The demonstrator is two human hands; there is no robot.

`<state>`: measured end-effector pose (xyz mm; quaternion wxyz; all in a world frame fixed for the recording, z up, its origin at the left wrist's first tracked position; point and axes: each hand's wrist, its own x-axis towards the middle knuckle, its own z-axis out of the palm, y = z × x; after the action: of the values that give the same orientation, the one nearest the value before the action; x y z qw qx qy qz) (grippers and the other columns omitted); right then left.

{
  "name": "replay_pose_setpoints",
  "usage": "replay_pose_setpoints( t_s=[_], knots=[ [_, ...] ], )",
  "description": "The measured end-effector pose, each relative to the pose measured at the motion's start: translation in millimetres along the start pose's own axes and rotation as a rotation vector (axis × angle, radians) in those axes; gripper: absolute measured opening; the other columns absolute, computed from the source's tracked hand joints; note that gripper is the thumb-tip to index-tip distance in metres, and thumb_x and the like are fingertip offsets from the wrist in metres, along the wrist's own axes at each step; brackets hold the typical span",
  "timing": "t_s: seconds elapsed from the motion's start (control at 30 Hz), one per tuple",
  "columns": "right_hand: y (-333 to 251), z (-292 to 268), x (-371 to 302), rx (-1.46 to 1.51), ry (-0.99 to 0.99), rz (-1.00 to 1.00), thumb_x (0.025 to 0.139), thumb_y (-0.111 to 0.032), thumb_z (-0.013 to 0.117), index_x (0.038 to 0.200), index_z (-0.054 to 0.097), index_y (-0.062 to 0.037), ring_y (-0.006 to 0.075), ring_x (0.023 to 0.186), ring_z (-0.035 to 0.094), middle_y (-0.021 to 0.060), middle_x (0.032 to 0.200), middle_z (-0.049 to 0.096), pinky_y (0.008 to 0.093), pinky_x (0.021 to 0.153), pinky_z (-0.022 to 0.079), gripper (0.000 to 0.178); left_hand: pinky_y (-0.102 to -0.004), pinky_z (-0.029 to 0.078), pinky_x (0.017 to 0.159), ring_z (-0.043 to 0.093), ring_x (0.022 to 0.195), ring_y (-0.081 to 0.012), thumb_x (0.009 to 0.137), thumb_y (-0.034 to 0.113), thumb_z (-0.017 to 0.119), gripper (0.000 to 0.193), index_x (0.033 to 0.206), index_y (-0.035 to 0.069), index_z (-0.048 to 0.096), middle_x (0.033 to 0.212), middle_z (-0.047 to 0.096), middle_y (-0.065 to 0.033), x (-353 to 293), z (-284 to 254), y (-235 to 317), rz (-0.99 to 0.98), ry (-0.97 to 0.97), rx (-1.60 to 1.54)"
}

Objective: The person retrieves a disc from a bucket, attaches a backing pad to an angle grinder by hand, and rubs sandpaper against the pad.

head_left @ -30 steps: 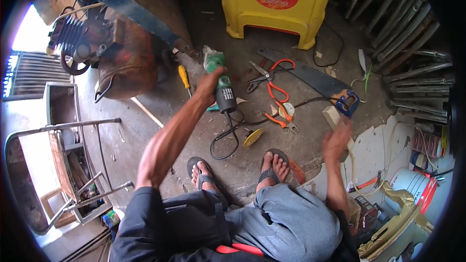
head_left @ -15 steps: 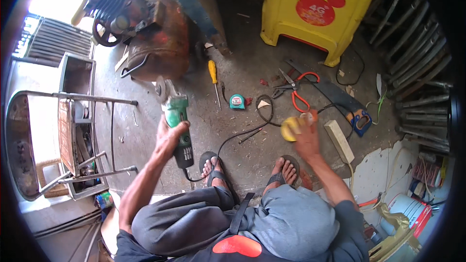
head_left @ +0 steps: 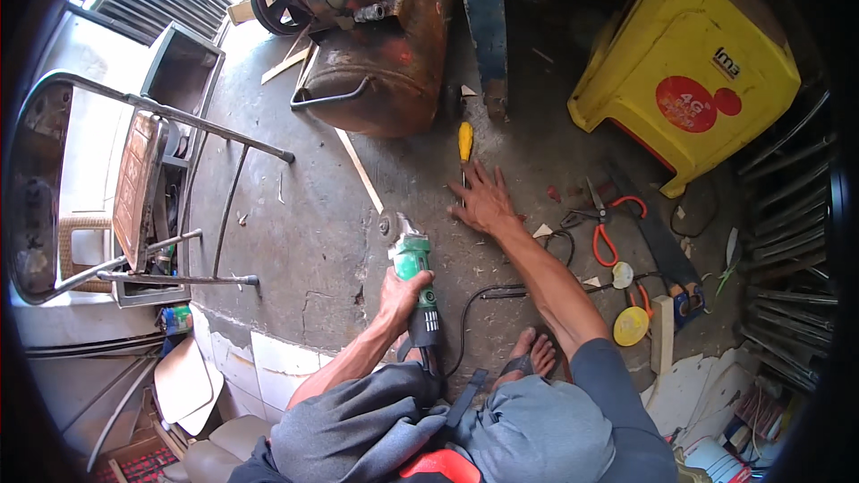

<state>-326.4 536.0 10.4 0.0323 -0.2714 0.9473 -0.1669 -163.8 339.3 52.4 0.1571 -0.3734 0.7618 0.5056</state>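
My left hand [head_left: 400, 300] is wrapped round the body of a green and black angle grinder [head_left: 412, 255], its head pointing away from me. Fingers spread, my right hand [head_left: 488, 204] is open just over the floor, at the shaft of a screwdriver with a yellow handle [head_left: 465, 140]; whether it touches the shaft I cannot tell. Right of that forearm lie scissors with orange handles [head_left: 603, 237], a yellow round disc [head_left: 632, 326] and a smaller pale round piece [head_left: 622, 275]. The grinder's black cord [head_left: 474, 304] runs under my right forearm.
A rusty compressor tank [head_left: 385, 72] stands ahead, beside a blue post [head_left: 483, 27]. At the right are a yellow plastic stool [head_left: 689, 72], a handsaw [head_left: 662, 246] and a wooden block [head_left: 662, 335]. A metal chair frame [head_left: 201, 116] stands at the left, metal tubes [head_left: 787, 259] far right.
My right hand has left the yellow disc and moved forward and left to the screwdriver. The teal tape measure is now hidden from view. My view has shifted left, and the left hand still holds the grinder.
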Motion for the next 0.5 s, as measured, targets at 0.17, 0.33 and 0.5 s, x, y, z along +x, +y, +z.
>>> replay_pose_setpoints(
  t_s=[0.17, 0.33, 0.5],
  knots=[
    [1.6, 35.7, -51.9, -0.039, -0.013, 0.06, 0.097, -0.039, 0.056, 0.145, 0.048, -0.0071, 0.0309, 0.147, 0.033, 0.0138, 0.157, 0.038, 0.0526, 0.118, 0.029, 0.059, -0.0354, 0.051, 0.071, 0.062, 0.078, -0.0184, 0.077, 0.028, 0.076, 0.047, 0.11, 0.0, 0.06, 0.093, 0.065, -0.0096, -11.9, -14.5, 18.4, 0.011, -0.046, 0.018],
    [38.2, 25.0, -194.4, -0.269, -0.014, 0.283, 0.101, -0.031, 0.049, 0.143, 0.048, 0.003, 0.0312, 0.147, 0.034, 0.0159, 0.156, 0.04, 0.0522, 0.12, 0.023, 0.055, -0.0399, 0.051, 0.077, 0.065, 0.088, -0.0246, 0.074, 0.03, 0.076, 0.05, 0.108, -0.003, 0.06, 0.096, 0.066, -0.0155, -5.1, 8.9, 37.1, 0.001, -0.152, 0.18],
    [33.3, -62.2, -261.1, -0.419, -0.25, 0.543, 0.098, -0.031, 0.055, 0.138, 0.054, 0.0043, 0.0335, 0.144, 0.037, 0.0199, 0.151, 0.046, 0.0509, 0.119, 0.027, 0.053, -0.045, 0.051, 0.081, 0.067, 0.09, -0.0339, 0.073, 0.029, 0.076, 0.052, 0.106, -0.007, 0.06, 0.098, 0.066, -0.0229, -20.1, 24.2, 60.1, 0.217, -0.119, 0.279]
  ],
)
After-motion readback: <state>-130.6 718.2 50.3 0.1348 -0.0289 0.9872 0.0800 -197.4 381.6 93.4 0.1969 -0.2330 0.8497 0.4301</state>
